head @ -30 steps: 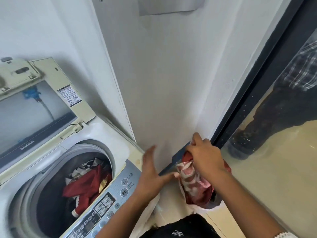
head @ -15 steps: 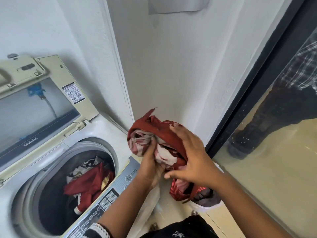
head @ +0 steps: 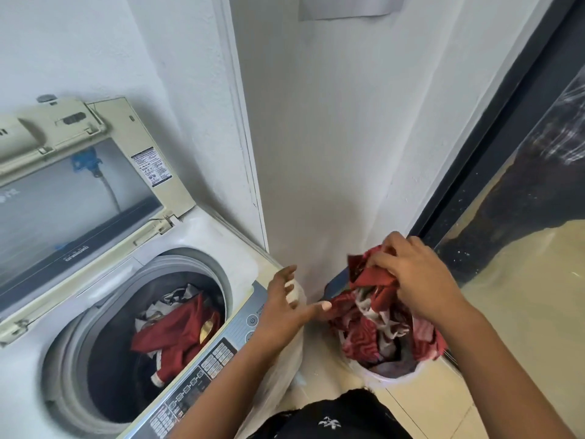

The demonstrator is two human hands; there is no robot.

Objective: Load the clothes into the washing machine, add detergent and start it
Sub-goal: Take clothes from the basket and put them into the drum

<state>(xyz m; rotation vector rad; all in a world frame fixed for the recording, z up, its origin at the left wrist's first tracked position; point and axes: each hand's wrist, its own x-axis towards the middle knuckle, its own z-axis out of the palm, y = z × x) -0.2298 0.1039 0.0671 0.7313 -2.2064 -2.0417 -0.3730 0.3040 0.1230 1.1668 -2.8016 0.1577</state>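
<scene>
1. Now the right hand (head: 414, 280) is clenched on a crumpled red-and-white patterned garment (head: 370, 299) low over the white laundry basket (head: 395, 377) on the floor; half a second ago both hands held that bundle raised, close to the machine's corner
2. Meanwhile the left hand (head: 285, 308) has let go: fingers spread and relaxed, grasping nothing, hovering between the grey control panel (head: 209, 369) and the basket, thumb reaching toward the cloth
3. My reading is that the bundle sank back toward the basket rather than travelling to the drum, so this load is not yet delivered; perhaps the grip is being regathered before another lift
4. Already inside the round grey drum (head: 95, 327) of the white top-loading washing machine (head: 202, 242) lie a dark red garment (head: 177, 331) and a black-and-white one (head: 171, 297), unchanged across the three moments; its cream lid (head: 95, 172) stands raised against the wall
5. Loading is therefore only partly done, and detergent and the start button come later
6. Hard to judge: how much clothing sits under the red-and-white garment, since the right hand and the cloth cover most of the basket's mouth, with only a greyish scrap showing near its rim
7. No detergent container is visible anywhere; panel labels are too small to read, and the machine's left and front edges are cut off
</scene>
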